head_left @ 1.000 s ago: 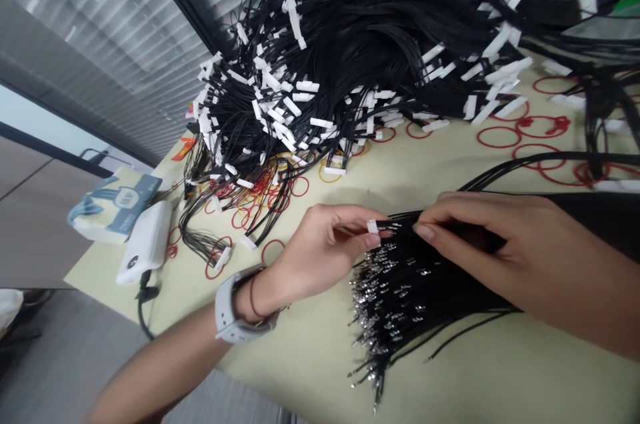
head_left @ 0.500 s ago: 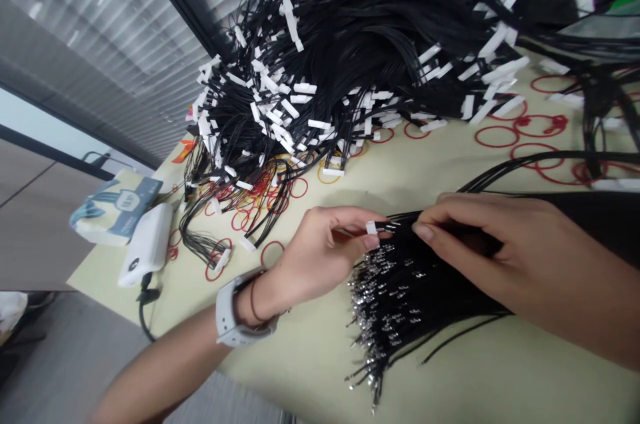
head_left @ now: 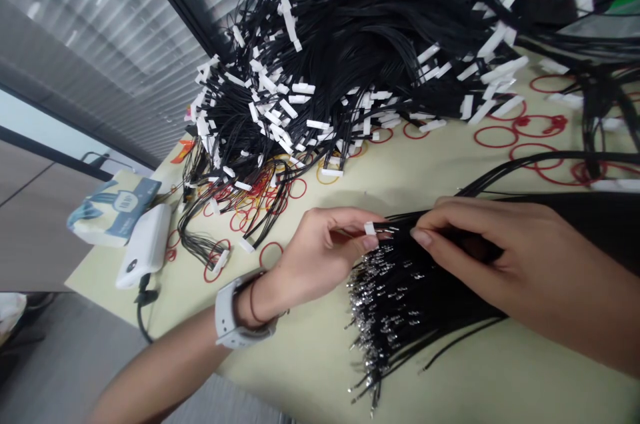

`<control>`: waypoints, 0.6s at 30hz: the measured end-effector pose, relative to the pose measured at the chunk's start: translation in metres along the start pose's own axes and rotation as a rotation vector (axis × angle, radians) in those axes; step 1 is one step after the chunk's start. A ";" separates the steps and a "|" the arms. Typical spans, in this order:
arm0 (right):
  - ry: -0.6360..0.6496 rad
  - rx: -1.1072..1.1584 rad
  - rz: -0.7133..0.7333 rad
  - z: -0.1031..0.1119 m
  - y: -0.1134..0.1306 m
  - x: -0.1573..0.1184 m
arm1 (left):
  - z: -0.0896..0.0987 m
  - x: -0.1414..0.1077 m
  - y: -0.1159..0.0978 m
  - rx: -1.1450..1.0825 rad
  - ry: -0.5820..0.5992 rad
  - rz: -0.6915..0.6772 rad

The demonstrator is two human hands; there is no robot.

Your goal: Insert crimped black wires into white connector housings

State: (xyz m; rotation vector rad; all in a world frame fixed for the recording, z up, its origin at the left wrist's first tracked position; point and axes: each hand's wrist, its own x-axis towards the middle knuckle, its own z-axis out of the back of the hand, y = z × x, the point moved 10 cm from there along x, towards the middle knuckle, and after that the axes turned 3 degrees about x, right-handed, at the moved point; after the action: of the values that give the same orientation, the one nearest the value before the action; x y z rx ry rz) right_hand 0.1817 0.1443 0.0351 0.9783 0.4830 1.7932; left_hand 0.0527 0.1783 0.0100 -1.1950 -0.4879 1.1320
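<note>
While left hand point(head_left: 317, 249) pinches white connector point(head_left: 369, 229), right hand point(head_left: 510, 257) closes fingertips over black wires point(head_left: 430, 291), hold unclear. Both poses unchanged.

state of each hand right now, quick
Left hand: closed, pinching a small white connector.
Right hand: closed in a pinch over the black wires; whether it holds any cannot be told.

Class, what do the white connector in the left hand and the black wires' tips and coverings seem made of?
White connector: probably plastic, matte, opaque and blocky. Wire tips: likely metal, silvery and glinting. Wire coverings: smooth, black, perhaps plastic or rubber.
</note>
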 end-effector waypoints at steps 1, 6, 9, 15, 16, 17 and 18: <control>0.010 0.001 -0.006 -0.001 0.000 0.000 | 0.000 0.000 0.001 -0.003 0.001 0.006; 0.083 0.041 -0.022 -0.007 -0.003 -0.001 | 0.001 0.001 0.001 -0.011 0.003 0.019; 0.112 0.050 -0.046 -0.009 -0.006 -0.002 | 0.001 0.000 0.002 -0.017 0.002 0.032; 0.077 0.048 -0.029 -0.007 -0.004 0.000 | 0.001 -0.001 -0.001 -0.005 -0.003 -0.002; 0.064 0.039 -0.020 -0.006 -0.003 0.000 | 0.001 -0.001 -0.001 0.008 -0.005 -0.008; 0.052 0.030 -0.011 -0.005 -0.002 0.000 | 0.001 -0.001 -0.002 0.021 -0.004 -0.014; 0.038 0.022 -0.002 -0.004 -0.001 0.000 | 0.001 -0.001 -0.002 0.032 -0.002 -0.017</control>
State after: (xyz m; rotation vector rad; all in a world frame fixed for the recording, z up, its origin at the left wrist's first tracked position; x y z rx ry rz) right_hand 0.1795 0.1454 0.0319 0.9594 0.5284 1.8110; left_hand 0.0520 0.1783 0.0124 -1.1598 -0.4793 1.1225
